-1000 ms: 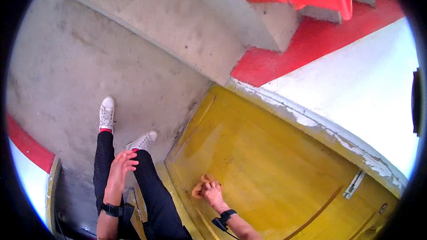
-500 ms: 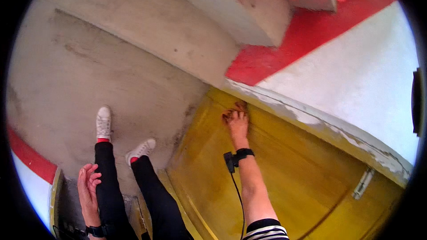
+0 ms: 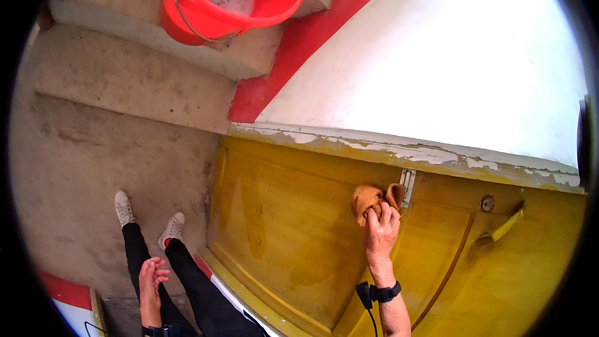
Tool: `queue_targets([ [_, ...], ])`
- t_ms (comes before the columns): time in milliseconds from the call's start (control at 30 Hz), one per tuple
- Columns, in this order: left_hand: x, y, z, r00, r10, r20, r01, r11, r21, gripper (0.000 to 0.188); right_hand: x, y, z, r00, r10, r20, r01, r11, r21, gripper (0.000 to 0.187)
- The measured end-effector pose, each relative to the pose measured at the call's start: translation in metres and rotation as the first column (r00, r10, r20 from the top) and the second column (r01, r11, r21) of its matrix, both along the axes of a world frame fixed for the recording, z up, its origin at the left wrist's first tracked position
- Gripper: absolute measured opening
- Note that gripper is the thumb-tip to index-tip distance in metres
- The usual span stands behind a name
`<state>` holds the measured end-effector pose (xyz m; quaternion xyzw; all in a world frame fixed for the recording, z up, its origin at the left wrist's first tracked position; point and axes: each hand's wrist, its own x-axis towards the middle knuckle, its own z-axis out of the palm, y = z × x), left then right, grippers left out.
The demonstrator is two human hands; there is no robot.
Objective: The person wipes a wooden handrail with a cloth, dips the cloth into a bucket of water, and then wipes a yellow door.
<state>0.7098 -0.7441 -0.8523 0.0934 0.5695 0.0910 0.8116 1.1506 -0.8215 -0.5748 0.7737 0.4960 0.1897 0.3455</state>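
My right hand (image 3: 382, 237) is closed on a crumpled orange-brown cloth (image 3: 367, 201). It presses the cloth against the yellow wooden door (image 3: 293, 212), right beside a pale metal hinge (image 3: 407, 187) near the door frame. Part of the cloth stands up past my fingertips. Low on the left, my left hand (image 3: 150, 282) hangs in front of my leg with loosely curled fingers, apart and holding nothing. Damp-looking darker patches show on the door panel.
A red bucket (image 3: 194, 15) of foamy water stands on the concrete steps (image 3: 118, 81) at the upper left. Farther right on the door are a round lock (image 3: 487, 203) and a yellow handle (image 3: 504, 228). Peeling paint marks the frame (image 3: 374, 150) below a white wall.
My right hand has moved right along the door with the cloth, from the corner near the steps to the hinge. The view has shifted, bringing the bucket and door handle in. My left hand stays open.
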Motion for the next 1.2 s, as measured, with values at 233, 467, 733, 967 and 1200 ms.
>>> queue_targets([
  [233,-0.03,0.043,0.016,0.992,0.014,-0.124,0.005,0.989,0.15,0.034,0.001,-0.046,-0.106,0.994,-0.006,-0.112,0.009,1.0,0.028,0.021],
  [467,-0.07,0.035,0.025,0.969,0.134,-0.209,-0.107,0.985,0.139,0.037,-0.162,-0.247,-0.181,0.825,-0.271,-0.495,-0.026,0.858,-0.512,0.025],
  [733,-0.067,0.036,0.051,0.983,0.077,-0.167,-0.047,0.983,0.178,0.038,-0.147,-0.228,-0.158,0.761,-0.403,-0.508,-0.006,0.779,-0.627,0.02],
  [967,-0.042,0.035,0.058,0.989,-0.06,-0.134,0.089,0.97,0.224,0.039,-0.067,-0.11,-0.085,0.93,-0.057,-0.364,0.09,0.993,0.076,0.015],
  [1200,-0.02,0.02,0.066,0.985,-0.161,-0.065,0.17,0.971,0.169,0.038,-0.219,-0.282,-0.042,0.723,-0.497,-0.48,0.39,0.867,-0.31,0.011],
])
